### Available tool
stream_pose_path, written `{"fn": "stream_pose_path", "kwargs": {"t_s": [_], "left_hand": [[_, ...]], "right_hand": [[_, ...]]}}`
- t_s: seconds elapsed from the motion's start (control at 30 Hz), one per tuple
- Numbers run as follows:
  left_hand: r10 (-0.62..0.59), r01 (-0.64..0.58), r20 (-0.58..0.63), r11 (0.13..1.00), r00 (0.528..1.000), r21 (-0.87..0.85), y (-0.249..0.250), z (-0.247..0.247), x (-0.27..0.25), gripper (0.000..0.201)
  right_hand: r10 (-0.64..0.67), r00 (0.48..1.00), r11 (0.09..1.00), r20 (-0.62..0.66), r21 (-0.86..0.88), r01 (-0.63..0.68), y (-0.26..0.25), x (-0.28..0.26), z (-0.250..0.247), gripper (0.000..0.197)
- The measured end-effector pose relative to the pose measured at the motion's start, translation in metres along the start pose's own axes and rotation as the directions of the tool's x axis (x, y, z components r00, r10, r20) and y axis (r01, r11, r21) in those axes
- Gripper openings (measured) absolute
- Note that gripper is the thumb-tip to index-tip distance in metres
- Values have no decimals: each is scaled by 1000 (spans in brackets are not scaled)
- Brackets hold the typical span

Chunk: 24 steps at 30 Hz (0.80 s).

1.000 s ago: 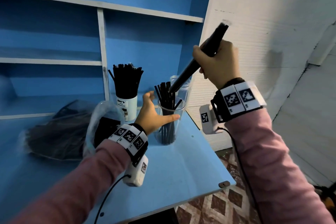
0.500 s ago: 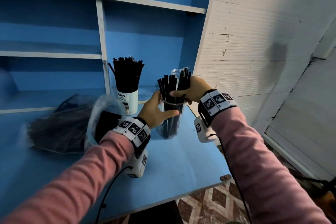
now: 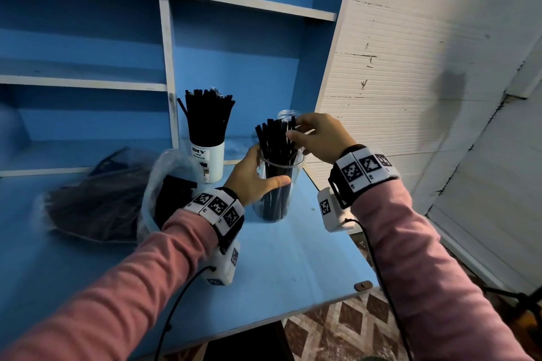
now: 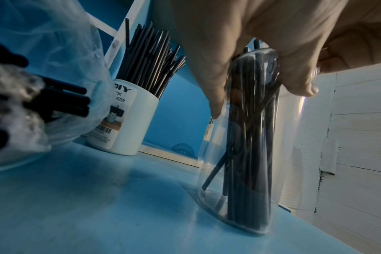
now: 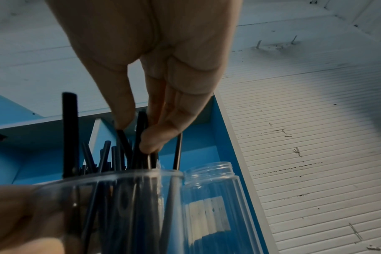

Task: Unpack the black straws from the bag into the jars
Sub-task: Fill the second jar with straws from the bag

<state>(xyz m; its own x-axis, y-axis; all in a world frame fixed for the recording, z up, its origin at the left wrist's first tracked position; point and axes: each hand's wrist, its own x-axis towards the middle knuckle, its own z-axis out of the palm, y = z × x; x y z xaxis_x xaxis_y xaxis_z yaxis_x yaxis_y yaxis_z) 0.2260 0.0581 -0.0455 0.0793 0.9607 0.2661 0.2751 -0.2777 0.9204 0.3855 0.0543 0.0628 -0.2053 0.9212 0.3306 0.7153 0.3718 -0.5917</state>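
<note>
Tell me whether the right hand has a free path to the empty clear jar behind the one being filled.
Probably yes. The right hand is at the straw tops in the clear jar, and the empty jar stands just beyond with its mouth uncovered. Only those straws stand near the path.

A blue desk point(image 3: 278, 267) carries everything, its back joined to a blue shelf unit with white edges point(image 3: 168, 73). Near the back right corner stands a clear jar point(image 3: 278, 202) holding black straws point(image 3: 275, 138), with a second clear jar point(image 5: 209, 202) just behind it toward the right edge. A white cup marked DIY point(image 3: 208, 163), crammed with straws, stands at the back by the shelf divider. Toward the left edge lies a clear plastic bag point(image 3: 164, 173) of straws, and a darker bundle in plastic point(image 3: 93, 202) beside it.
</note>
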Motion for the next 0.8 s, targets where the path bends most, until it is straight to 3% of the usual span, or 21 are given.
{"fn": "stream_pose_path", "kwargs": {"t_s": [0.2,0.33,0.53,0.67,0.8], "left_hand": [[-1,1,8,1000,1000,6,-2,0,1,86],[21,-22,40,1000,999,9,-3,-2,1,92],[6,-9,44,997,999,79,-3,-18,-4,107],[47,-35,-108,994,993,106,7,-51,-11,78],[71,-60,-159,995,985,73,28,-101,-23,47]], "right_hand": [[-5,1000,986,-12,-164,3,-1,-3,3,21],[-48,993,987,-110,-159,30,-8,-5,1,31],[-207,934,975,-290,-136,174,-26,-10,5,23],[-280,891,957,-358,-35,286,-54,-21,16,15],[-263,911,951,-316,72,300,-74,-38,42,12]]}}
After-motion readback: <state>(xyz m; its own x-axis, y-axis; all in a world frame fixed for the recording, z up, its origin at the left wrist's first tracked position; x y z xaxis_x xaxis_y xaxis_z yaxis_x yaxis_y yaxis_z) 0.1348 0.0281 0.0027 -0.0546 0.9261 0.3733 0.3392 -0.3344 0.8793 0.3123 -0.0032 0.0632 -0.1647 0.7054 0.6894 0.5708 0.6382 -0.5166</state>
